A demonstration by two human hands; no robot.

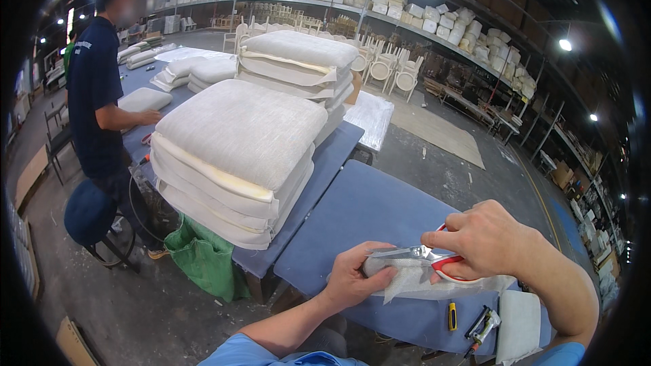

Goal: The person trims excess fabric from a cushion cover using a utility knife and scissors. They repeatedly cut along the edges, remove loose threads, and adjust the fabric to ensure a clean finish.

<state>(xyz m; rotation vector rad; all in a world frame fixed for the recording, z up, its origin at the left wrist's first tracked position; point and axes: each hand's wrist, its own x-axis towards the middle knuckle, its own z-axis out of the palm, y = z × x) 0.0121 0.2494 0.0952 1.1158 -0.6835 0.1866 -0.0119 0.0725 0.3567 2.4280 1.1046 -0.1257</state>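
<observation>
- Two bare hands worked at the near edge of a blue-covered table (366, 210), forearms coming in from the lower edge of the view.
- The right hand (485, 240) was closed around the red handles of a pair of scissors (427, 256), whose silver blades pointed left, nearly shut, over a piece of white fabric (434, 283).
- The left hand (352, 276) lay on the fabric's left end, fingers curled and the thumb pressing it down beside the blade tips; the fabric rested flat on the table between both hands.
- Near the right forearm lay a small yellow utility knife (452, 316), a metal hand tool (483, 327) and a folded white cloth (519, 329).
- Farther left stood a stack of pale seat cushions (234, 163), with a green bag (203, 257) on the floor below.
- Beyond it, a person in a dark shirt (95, 95) stood with one hand on another cushion.
</observation>
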